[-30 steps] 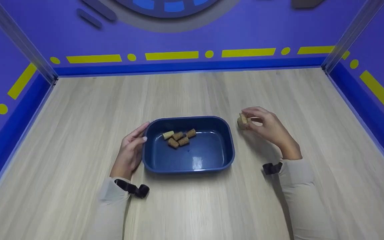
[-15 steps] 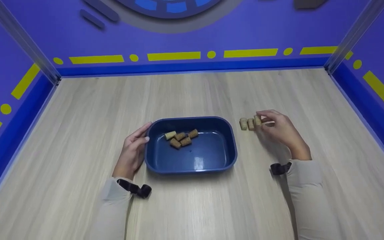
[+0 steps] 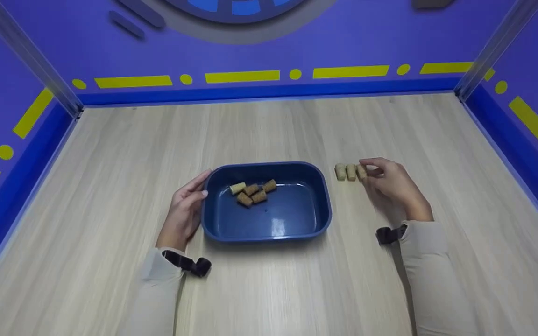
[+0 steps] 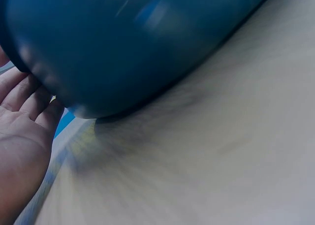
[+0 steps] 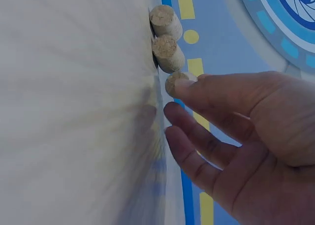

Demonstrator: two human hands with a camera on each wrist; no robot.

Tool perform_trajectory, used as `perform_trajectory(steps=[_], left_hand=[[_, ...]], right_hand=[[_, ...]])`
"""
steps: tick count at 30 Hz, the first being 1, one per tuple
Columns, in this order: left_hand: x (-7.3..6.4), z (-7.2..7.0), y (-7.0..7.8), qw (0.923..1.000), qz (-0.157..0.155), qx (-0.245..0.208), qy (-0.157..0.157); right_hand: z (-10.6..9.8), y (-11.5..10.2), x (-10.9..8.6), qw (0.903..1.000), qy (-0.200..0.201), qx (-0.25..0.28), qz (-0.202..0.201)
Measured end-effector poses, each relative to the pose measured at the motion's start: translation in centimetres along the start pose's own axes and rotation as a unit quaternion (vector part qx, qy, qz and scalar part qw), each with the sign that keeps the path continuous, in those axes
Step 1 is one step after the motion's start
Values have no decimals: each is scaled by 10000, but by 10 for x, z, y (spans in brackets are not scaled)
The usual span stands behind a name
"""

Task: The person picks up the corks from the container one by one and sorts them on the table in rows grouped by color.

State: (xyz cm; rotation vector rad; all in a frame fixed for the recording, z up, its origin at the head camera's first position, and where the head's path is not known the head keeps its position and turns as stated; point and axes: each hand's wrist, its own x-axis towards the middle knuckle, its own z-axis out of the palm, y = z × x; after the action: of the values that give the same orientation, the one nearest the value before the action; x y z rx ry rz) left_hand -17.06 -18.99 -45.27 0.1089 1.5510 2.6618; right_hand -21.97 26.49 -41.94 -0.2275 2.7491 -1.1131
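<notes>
A dark blue tub (image 3: 292, 231) with rounded corners stands on the table, several corks (image 3: 258, 197) lying in its back left part. My left hand (image 3: 185, 210) grips the tub's left side, thumb at the rim and fingers along the outer wall; the left wrist view shows the fingers against that wall. To the right of the tub, my right hand (image 3: 392, 182) pinches a cork (image 5: 173, 83) between thumb and forefinger. Two more corks (image 3: 345, 172) lie in line beside it, to its left. The other right fingers hang loosely below in the right wrist view.
The light wooden table (image 3: 269, 289) is bounded by a purple-blue back wall (image 3: 343, 46) and by side walls with yellow markings. Black wrist cameras sit on both sleeves.
My right hand has moved right with its cork, away from the tub, setting it into a row beside two others. The left hand stays on the tub.
</notes>
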Motion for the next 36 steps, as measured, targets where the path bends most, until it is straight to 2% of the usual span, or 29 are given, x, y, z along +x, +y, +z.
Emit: perform_trajectory(steps=[18,26,36], left_hand=[[1,-1,-1,9999,11,-153,0],[0,0,-1,10000,-9,-94,16],[-1,1,0,9999,-57,-39,87]], right_hand=[[3,5,4,9999,18,-102,9],[4,7,5,9999,-101,49,52],[4,-1,4,9999,-65,59,100]])
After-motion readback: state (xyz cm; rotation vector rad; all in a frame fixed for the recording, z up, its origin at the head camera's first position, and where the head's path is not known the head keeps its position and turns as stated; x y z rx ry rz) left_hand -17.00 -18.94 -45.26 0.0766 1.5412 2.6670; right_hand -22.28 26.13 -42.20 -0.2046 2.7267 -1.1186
